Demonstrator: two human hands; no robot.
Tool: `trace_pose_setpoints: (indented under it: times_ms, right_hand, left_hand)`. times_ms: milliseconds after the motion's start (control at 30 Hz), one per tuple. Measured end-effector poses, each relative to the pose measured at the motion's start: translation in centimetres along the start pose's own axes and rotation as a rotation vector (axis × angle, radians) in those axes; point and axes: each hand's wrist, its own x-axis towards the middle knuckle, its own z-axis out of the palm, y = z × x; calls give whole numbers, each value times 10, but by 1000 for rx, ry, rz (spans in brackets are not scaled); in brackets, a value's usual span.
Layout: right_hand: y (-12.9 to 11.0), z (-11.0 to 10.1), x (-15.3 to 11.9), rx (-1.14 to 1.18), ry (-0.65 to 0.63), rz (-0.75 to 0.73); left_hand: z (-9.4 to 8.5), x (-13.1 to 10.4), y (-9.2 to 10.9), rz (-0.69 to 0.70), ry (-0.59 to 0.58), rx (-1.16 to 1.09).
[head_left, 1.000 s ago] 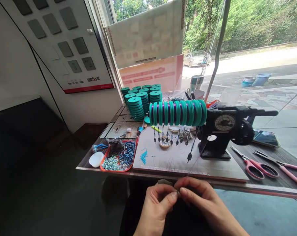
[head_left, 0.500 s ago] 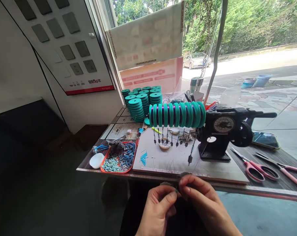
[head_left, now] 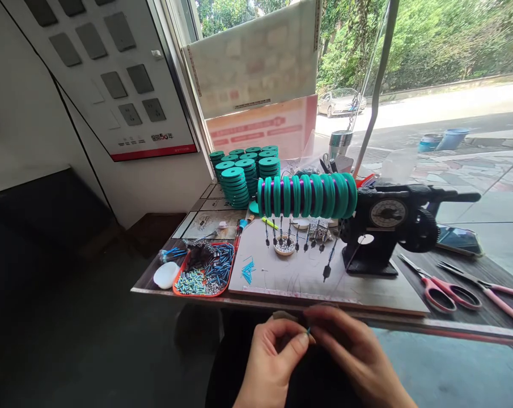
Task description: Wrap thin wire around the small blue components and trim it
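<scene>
Below the table's front edge, my left hand (head_left: pixel 277 354) pinches a tiny blue piece (head_left: pixel 309 330), likely one of the thin blue tubes, between thumb and forefinger. My right hand (head_left: pixel 350 345) is bent in close against those fingertips, its fingers slightly blurred; what they grip is too small to make out. In front of both hands hangs a dark weight-like piece with a spring (head_left: pixel 327 271) on a line. Behind it, green ring spools (head_left: pixel 307 195) sit in a row on the shaft of a black hand-crank winder (head_left: pixel 373 249), with several small dark rigs dangling underneath.
An orange tray (head_left: pixel 203 292) of small blue and silver parts lies left, beside a white lid (head_left: pixel 166 275). Loose blue tubes (head_left: pixel 247 272) and a bead dish (head_left: pixel 284 246) rest on the board (head_left: pixel 290 283). Green spools stand stacked (head_left: pixel 234 187) behind. Pink-handled scissors (head_left: pixel 445 294) and pliers (head_left: pixel 494 292) lie right.
My right hand's fingers have shifted slightly left and stretched out over the left fingertips. More of the blue piece shows in my left hand's pinch. The view has tilted slightly.
</scene>
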Motion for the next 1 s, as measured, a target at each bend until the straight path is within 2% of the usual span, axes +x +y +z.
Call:
trace_pose_setpoints:
  times_ms: [133,267,367,433,533,600,700,767,833,900,1000]
  right_hand:
    - [7,-7,-14,-550,29,-394]
    - [-2,-12,-23,-932,80,-753]
    - [-25,-14,-9,-1043,-29,-965]
    - [-45,-14,9,-1028,-196,-1040]
    - [-68,-14,39,-1029,-514,-939]
    - [-77,-12,55,-1039,-668,-852]
    - [-80,-7,69,-1016,-811,-763]
    - [-77,-3,73,-971,-840,-652]
    - [-74,0,75,-943,-818,-528]
    - [-72,2,77,-947,-762,-436]
    - [-78,7,81,-955,-674,-307]
  left_hand:
    - [-1,-2,4,93,69,221]
    - [0,-3,13,190,38,520]
    - [-1,-3,19,234,-4,603]
    - [-4,-3,21,192,-32,505]
    - [-7,-2,24,82,-61,257]
    - [-10,1,26,-3,-62,132]
    - [-12,4,28,-75,-80,18]
    - [-11,6,28,-58,-89,0]
    - [-9,6,25,19,-58,50]
    - [-7,6,20,159,38,201]
    - [-4,6,8,505,253,545]
